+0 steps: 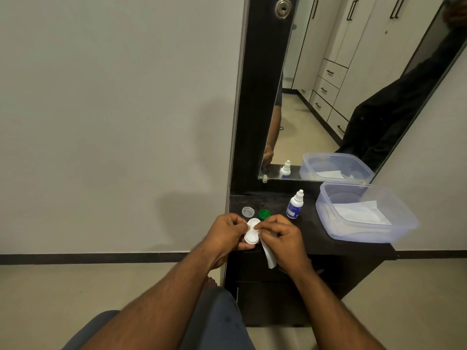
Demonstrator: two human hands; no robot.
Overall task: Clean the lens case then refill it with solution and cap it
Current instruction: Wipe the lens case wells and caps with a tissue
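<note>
I have the white lens case (252, 232) pinched in my left hand (227, 232), held just above the front left corner of the dark dresser top (316, 231), both wells facing up at me so I can see into them. My right hand (280, 236) is closed narrowly on a white tissue (269, 256), a fingertip pressing a fold of it into the far well while the loose tail hangs down below my palm. That, I judge, is the wiping step: the left hand steadies the case so the right can work inside it. The two caps are off and set just behind the case, the clear cap (248, 211) to the left and the green cap (264, 214) beside it, close enough to grab when it is time to close up. The solution bottle (294, 204) stands upright a little further right, its cap seemingly on, untouched. The clear plastic tub (404, 218) at the far right holds more tissue. The near well appears not yet wiped, though I cannot tell for sure.
</note>
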